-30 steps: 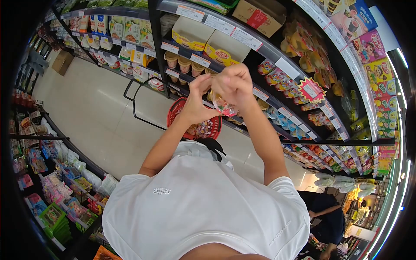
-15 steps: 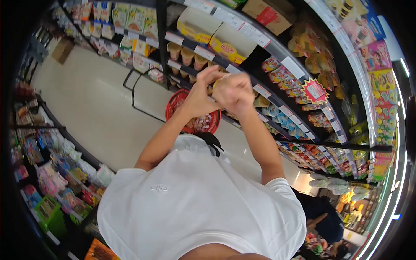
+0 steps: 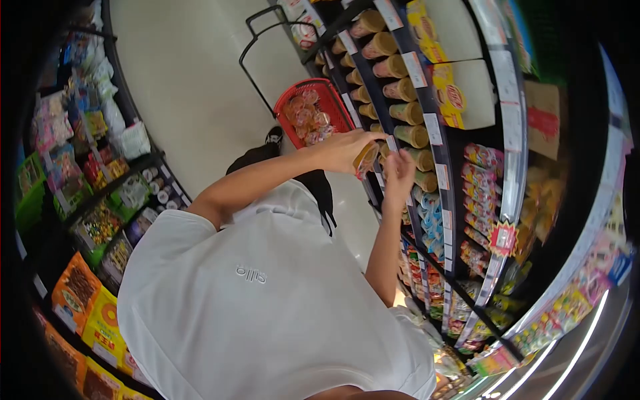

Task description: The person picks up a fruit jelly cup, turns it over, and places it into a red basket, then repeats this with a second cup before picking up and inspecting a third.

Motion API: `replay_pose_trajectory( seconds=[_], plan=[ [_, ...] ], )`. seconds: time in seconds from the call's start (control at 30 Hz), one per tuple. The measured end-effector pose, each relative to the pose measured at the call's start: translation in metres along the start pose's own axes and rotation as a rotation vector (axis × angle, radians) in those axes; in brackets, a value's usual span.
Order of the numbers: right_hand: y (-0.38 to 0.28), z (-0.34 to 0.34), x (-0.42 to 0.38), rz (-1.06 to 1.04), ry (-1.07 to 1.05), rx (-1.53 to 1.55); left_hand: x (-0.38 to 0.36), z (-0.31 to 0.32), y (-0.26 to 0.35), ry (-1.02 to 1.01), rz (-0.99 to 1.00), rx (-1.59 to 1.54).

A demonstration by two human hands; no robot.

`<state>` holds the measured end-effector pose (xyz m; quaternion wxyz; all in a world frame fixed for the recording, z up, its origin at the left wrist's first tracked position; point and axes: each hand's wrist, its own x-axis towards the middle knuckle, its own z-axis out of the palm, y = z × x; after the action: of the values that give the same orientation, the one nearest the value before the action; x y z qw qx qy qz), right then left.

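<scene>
My left hand [image 3: 345, 151] is closed around a small clear plastic cup [image 3: 366, 160] with yellowish-orange and red showing through; what is inside I cannot make out. Just to the right, my right hand [image 3: 400, 177] is raised in front of the shelf, fingers up and partly apart, with nothing visible in it. Behind both hands stand rows of tan lidded cups [image 3: 401, 89] on the shelf. A red shopping basket [image 3: 282, 120] is on the floor beyond my left forearm, with several similar-looking clear packs [image 3: 308, 119] inside.
The basket's black handle [image 3: 247, 50] stretches out over the pale floor [image 3: 180, 73]. Yellow packs [image 3: 448, 93] in white boxes and colourful snack packets [image 3: 481, 190] fill the right shelves. Orange and yellow bags [image 3: 103, 320] line the left shelf. A cardboard box [image 3: 543, 120] sits higher up.
The view has turned, so the shelf now runs more upright on the right. My hands, close together before, are now slightly apart, and the cup shows in my left hand.
</scene>
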<state>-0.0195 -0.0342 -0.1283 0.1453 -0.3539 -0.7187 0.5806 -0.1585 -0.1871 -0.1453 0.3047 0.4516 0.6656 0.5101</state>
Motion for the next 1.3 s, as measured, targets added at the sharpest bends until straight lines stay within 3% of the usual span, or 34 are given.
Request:
replay_pose_trajectory(
  seconds=[0.1, 0.17, 0.3, 0.67, 0.77, 0.87, 0.9, 0.97, 1.0, 1.07, 1.1, 1.17, 1.2, 1.27, 1.3],
  plan=[
    [0.043, 0.016, -0.015, 0.139, -0.149, -0.131, -0.012, 0.027, -0.041, 0.02, -0.007, -0.033],
    [0.069, 0.024, -0.023, 0.328, -0.272, 0.02, -0.024, 0.044, -0.061, 0.023, 0.045, -0.032],
    [0.09, 0.036, -0.018, 0.523, -0.372, -0.073, -0.034, 0.06, -0.088, -0.048, -0.048, -0.036],
    [0.199, 0.081, 0.048, 0.8, -0.547, 0.046, -0.026, 0.066, -0.195, -0.123, -0.318, -0.176],
    [0.252, 0.108, 0.074, 0.719, -0.44, -0.199, -0.025, 0.086, -0.25, -0.032, -0.411, -0.139],
    [0.384, 0.131, 0.113, 0.624, -0.402, -0.205, -0.026, 0.112, -0.304, 0.114, -0.503, -0.105],
    [0.394, 0.144, 0.131, 0.626, -0.412, -0.217, -0.028, 0.126, -0.321, 0.189, -0.605, -0.072],
    [0.401, 0.18, 0.173, 0.91, -0.199, -0.057, -0.033, 0.157, -0.353, 0.297, -0.722, -0.018],
    [0.462, 0.182, 0.191, 0.899, -0.306, 0.171, -0.034, 0.162, -0.359, 0.242, -0.812, -0.102],
    [0.489, 0.211, 0.218, 1.03, 0.049, 0.118, -0.043, 0.178, -0.372, 0.237, -0.834, -0.183],
    [0.525, 0.217, 0.237, 1.031, 0.051, 0.119, -0.048, 0.184, -0.378, 0.181, -0.887, -0.279],
    [0.603, 0.218, 0.266, 1.13, -0.01, 0.54, -0.055, 0.189, -0.387, 0.038, -0.97, -0.401],
    [0.603, 0.225, 0.268, 1.141, -0.006, 0.54, -0.058, 0.19, -0.387, 0.032, -0.979, -0.403],
    [0.584, 0.248, 0.281, 1.057, 0.156, 0.183, -0.053, 0.193, -0.389, -0.003, -0.891, -0.475],
    [0.587, 0.252, 0.284, 1.071, 0.159, 0.205, -0.049, 0.188, -0.387, 0.01, -0.886, -0.491]
  ],
)
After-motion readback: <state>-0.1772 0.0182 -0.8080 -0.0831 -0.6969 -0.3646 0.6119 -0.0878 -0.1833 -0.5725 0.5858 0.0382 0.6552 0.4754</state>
